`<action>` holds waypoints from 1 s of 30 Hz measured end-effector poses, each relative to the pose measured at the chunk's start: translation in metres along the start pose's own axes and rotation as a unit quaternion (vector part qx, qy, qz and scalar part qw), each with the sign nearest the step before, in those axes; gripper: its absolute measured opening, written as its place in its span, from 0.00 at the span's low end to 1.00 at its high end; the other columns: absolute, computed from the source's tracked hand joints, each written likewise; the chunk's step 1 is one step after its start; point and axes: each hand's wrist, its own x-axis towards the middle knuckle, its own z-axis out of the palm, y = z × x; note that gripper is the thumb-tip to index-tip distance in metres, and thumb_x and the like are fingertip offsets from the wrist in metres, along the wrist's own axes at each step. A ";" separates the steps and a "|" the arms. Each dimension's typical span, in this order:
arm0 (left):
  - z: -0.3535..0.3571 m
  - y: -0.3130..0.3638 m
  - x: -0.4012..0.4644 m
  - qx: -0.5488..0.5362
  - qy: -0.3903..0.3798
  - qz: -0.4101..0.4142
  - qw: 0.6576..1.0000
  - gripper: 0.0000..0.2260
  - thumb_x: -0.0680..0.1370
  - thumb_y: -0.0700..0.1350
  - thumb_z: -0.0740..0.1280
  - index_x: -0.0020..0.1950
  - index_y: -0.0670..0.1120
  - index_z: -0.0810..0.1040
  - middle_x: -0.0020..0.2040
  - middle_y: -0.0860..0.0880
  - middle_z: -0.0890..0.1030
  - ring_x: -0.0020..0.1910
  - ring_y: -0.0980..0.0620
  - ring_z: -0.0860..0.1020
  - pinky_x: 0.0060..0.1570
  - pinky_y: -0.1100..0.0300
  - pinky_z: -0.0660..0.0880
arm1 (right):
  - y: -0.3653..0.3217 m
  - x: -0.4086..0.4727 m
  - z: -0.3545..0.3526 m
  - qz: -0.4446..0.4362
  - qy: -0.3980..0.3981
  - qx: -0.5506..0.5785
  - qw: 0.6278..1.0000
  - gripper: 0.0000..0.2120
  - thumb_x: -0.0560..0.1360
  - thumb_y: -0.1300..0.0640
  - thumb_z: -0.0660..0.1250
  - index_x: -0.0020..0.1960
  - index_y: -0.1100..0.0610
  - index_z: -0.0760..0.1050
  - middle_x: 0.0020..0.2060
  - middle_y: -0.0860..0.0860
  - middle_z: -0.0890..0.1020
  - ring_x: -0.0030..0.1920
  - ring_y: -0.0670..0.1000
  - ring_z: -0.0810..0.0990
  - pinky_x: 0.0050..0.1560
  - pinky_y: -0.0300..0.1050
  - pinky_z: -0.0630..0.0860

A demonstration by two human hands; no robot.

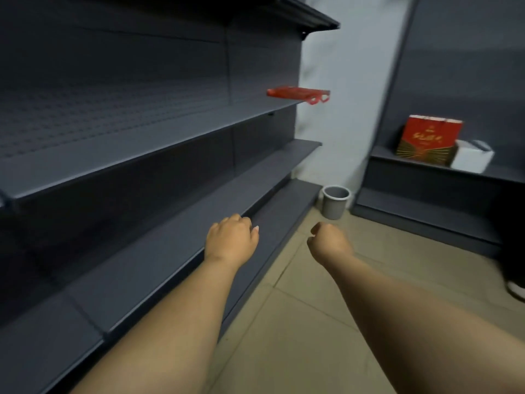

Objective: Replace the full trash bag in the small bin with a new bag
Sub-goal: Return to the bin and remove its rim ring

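Note:
A small grey bin (335,201) stands on the tiled floor in the corner, at the end of the dark shelving. Its inside looks grey; I see no bag in it from here. My left hand (231,240) is stretched forward over the lowest shelf, fingers curled, holding nothing. My right hand (329,243) reaches forward over the floor, fingers curled into a loose fist, also holding nothing. Both hands are well short of the bin. No trash bag shows anywhere in view.
Dark grey shelving (159,155) runs along my left. A flat red packet (298,93) lies on an upper shelf. On a low shelf at the right stand a red gift bag (426,142) and a white box (471,157). Beige floor tiles (298,322) lie ahead.

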 end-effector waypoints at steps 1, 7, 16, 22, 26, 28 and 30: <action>0.007 0.011 0.014 -0.002 -0.002 0.013 1.000 0.16 0.79 0.52 0.55 0.53 0.44 0.77 0.54 0.44 0.79 0.54 0.43 0.76 0.50 0.52 0.69 | 0.011 0.012 -0.005 0.012 0.010 -0.003 1.000 0.15 0.76 0.60 0.59 0.62 0.58 0.74 0.61 0.58 0.77 0.62 0.61 0.74 0.60 0.49 0.73; 0.053 0.060 0.099 -0.013 -0.023 0.079 0.997 0.17 0.79 0.52 0.54 0.55 0.44 0.77 0.55 0.44 0.79 0.54 0.43 0.75 0.53 0.51 0.69 | 0.056 0.088 -0.016 0.075 0.050 -0.011 0.996 0.15 0.75 0.61 0.60 0.60 0.58 0.75 0.60 0.58 0.77 0.61 0.61 0.74 0.59 0.49 0.73; 0.115 0.080 0.279 -0.013 -0.048 0.142 0.989 0.17 0.79 0.52 0.54 0.57 0.45 0.76 0.56 0.45 0.78 0.57 0.44 0.74 0.56 0.51 0.68 | 0.060 0.259 -0.016 0.127 0.095 -0.029 0.987 0.15 0.75 0.60 0.60 0.60 0.58 0.76 0.59 0.58 0.78 0.59 0.61 0.75 0.59 0.51 0.75; 0.144 0.092 0.396 -0.011 -0.055 0.186 0.981 0.17 0.79 0.52 0.54 0.58 0.45 0.76 0.57 0.45 0.78 0.57 0.44 0.74 0.57 0.51 0.69 | 0.055 0.363 -0.018 0.170 0.112 -0.020 0.979 0.15 0.75 0.60 0.60 0.61 0.58 0.74 0.61 0.58 0.74 0.59 0.61 0.75 0.60 0.51 0.73; 0.167 0.103 0.446 -0.012 -0.063 0.197 0.978 0.17 0.79 0.51 0.54 0.58 0.45 0.76 0.57 0.45 0.78 0.57 0.44 0.74 0.56 0.52 0.68 | 0.062 0.412 -0.017 0.186 0.106 -0.024 0.976 0.15 0.76 0.60 0.60 0.62 0.58 0.74 0.61 0.58 0.75 0.60 0.60 0.74 0.60 0.50 0.73; 0.178 0.110 0.466 -0.015 -0.068 0.197 0.978 0.16 0.79 0.51 0.54 0.57 0.45 0.77 0.56 0.44 0.78 0.57 0.43 0.74 0.56 0.52 0.68 | 0.067 0.432 -0.015 0.195 0.100 -0.023 0.975 0.15 0.76 0.61 0.60 0.62 0.58 0.74 0.60 0.57 0.77 0.60 0.59 0.75 0.59 0.50 0.74; 0.191 0.118 0.485 -0.020 -0.077 0.198 0.977 0.16 0.79 0.51 0.54 0.57 0.45 0.77 0.56 0.45 0.78 0.57 0.43 0.74 0.56 0.52 0.68 | 0.074 0.453 -0.014 0.201 0.098 -0.019 0.974 0.15 0.75 0.61 0.60 0.61 0.58 0.74 0.59 0.57 0.78 0.59 0.58 0.76 0.59 0.51 0.75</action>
